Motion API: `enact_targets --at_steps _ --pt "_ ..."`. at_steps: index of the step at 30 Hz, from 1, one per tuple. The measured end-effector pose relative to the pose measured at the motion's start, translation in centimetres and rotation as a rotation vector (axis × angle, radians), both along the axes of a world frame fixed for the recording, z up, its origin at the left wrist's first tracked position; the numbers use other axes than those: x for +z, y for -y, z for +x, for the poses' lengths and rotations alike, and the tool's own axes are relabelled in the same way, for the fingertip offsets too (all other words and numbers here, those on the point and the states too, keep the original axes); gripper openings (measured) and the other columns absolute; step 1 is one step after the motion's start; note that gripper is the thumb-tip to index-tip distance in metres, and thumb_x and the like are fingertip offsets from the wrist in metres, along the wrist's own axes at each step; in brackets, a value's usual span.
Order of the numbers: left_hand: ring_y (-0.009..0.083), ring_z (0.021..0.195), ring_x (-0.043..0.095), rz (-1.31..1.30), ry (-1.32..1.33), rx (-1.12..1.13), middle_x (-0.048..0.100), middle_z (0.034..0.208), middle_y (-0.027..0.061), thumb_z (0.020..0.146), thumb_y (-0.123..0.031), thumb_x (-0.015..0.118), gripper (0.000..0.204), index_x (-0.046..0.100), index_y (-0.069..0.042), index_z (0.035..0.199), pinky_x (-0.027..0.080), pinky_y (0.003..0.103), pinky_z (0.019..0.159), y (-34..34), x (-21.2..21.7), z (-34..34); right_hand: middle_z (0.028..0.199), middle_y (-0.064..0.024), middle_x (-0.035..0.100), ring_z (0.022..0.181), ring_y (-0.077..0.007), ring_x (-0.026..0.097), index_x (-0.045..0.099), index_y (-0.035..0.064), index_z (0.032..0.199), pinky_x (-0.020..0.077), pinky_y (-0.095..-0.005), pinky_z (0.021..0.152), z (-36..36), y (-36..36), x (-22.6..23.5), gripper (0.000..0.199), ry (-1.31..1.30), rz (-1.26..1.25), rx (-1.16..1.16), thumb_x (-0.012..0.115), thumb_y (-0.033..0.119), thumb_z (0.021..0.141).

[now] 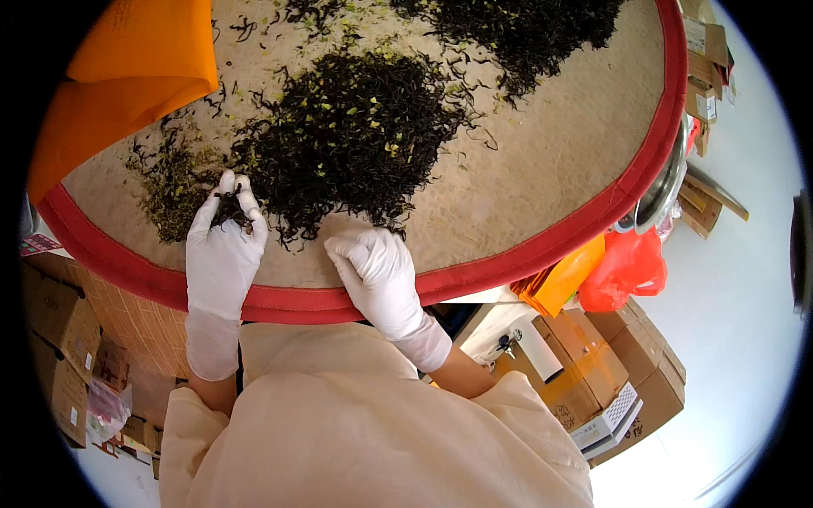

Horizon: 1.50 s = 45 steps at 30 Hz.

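Tea leaves, dark and dry, are heaped in the upper middle of the frame on a round woven tray with a red rim. A small tuft of leaves is pinched between the fingertips of the left hand, which is seen in a white glove at the left centre. The right hand, also gloved, is laid at the lower edge of the heap with fingers pressed together, holding nothing visible. An orange cloth is seen upper left, cardboard boxes lower right.
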<state>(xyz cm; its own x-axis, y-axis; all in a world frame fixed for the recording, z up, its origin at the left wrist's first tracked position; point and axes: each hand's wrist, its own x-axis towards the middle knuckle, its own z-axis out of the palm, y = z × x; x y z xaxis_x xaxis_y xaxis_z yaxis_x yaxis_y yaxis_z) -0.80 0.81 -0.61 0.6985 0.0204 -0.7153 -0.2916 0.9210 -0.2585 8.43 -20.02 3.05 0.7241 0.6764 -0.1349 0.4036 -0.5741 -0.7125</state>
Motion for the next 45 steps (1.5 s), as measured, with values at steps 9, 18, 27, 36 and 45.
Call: enact_targets --at_steps 9,18,27,36,45 --pt "0.0200 0.108 0.060 0.026 0.008 -0.051 0.061 0.126 0.0082 0.101 -0.017 0.044 0.031 0.060 -0.012 0.128 0.048 0.038 0.093 0.7 0.4 0.6 0.101 -0.0119 0.067 0.088 -0.0242 0.065 0.065 0.0028 0.104 0.0523 -0.0321 0.079 3.7 3.2 -0.6 0.016 -0.276 0.154 -0.590 0.064 0.000 0.088" --pt "0.0169 0.106 0.056 0.101 -0.091 -0.082 0.058 0.127 0.0085 0.101 -0.017 0.046 0.032 0.056 -0.006 0.129 0.046 0.034 0.091 1.1 1.6 1.3 0.150 -0.0281 0.030 0.136 -0.0454 0.032 0.034 0.0004 0.145 0.0263 -0.0480 0.113 6.1 -2.2 -2.0 0.069 0.112 0.014 -0.184 0.065 0.013 0.084" --pt "0.0170 0.105 0.060 0.173 -0.087 -0.092 0.060 0.125 0.0071 0.101 -0.016 0.046 0.029 0.059 -0.009 0.126 0.048 0.035 0.091 0.2 3.4 1.5 0.145 -0.0182 0.041 0.135 -0.0347 0.037 0.053 0.0002 0.131 0.0295 -0.0468 0.111 -0.4 -1.2 0.0 0.049 0.131 -0.172 0.257 0.054 0.016 0.084" --pt "0.0196 0.106 0.060 0.061 -0.034 -0.090 0.061 0.121 0.0081 0.102 -0.016 0.042 0.028 0.062 -0.012 0.122 0.048 0.036 0.093 1.3 5.1 3.5 0.093 -0.0118 0.061 0.082 -0.0313 0.058 0.061 0.0050 0.119 0.0493 -0.0427 0.070 0.3 6.1 1.4 0.045 0.069 0.085 -0.220 0.062 -0.008 0.076" --pt "0.0172 0.107 0.059 0.058 0.071 -0.106 0.060 0.124 0.0060 0.099 -0.011 0.044 0.030 0.062 -0.012 0.123 0.048 0.035 0.093 1.4 7.4 7.0 0.078 -0.0090 0.057 0.070 -0.0260 0.058 0.061 0.0066 0.120 0.0498 -0.0366 0.062 1.2 7.1 3.0 0.038 -0.209 0.057 -0.468 0.063 -0.002 0.084"
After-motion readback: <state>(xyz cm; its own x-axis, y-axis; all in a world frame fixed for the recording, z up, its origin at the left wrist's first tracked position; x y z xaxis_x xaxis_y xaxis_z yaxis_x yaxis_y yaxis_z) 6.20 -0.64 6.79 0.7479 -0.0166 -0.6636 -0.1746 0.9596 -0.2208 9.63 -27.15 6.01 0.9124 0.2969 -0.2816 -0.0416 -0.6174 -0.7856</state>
